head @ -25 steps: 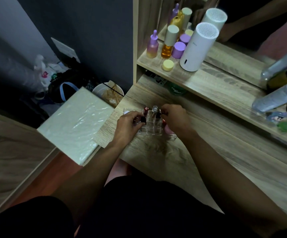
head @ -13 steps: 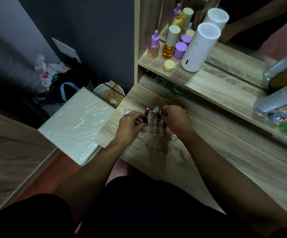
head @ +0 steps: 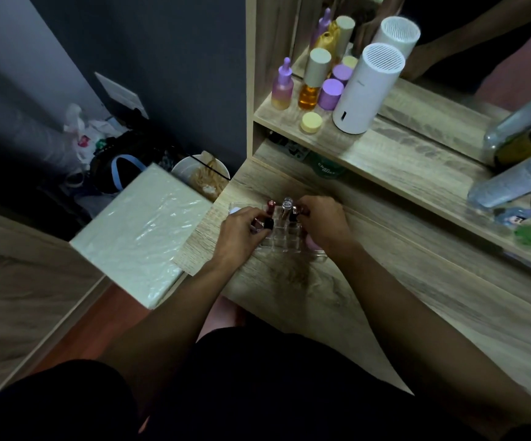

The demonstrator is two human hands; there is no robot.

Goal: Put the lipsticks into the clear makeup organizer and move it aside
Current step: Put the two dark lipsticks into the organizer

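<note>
A clear makeup organizer [head: 285, 241] with a grid of cells stands on the wooden desk [head: 385, 281] near its left end. Several lipsticks stand upright in its far cells: a red-capped one [head: 270, 205], a silver-capped one [head: 286, 205] and a dark one [head: 293, 215]. My left hand [head: 242, 233] rests at the organizer's left side, fingers pinching a black lipstick [head: 268, 223] above a cell. My right hand [head: 321, 222] curls over the right side, fingertips on a lipstick at the back row. A pink item [head: 312, 245] shows under that hand.
A shelf above the desk carries a white cylinder [head: 366, 90], purple and amber bottles [head: 313, 81] and a yellow jar [head: 311, 122]. Clear bottles [head: 512, 183] lie at the right. A wrapped white box [head: 140, 230] overhangs the desk's left edge, with a bowl [head: 200, 176] behind it.
Both hands have stayed at the organizer, with only slight finger shifts. The organizer has not moved.
</note>
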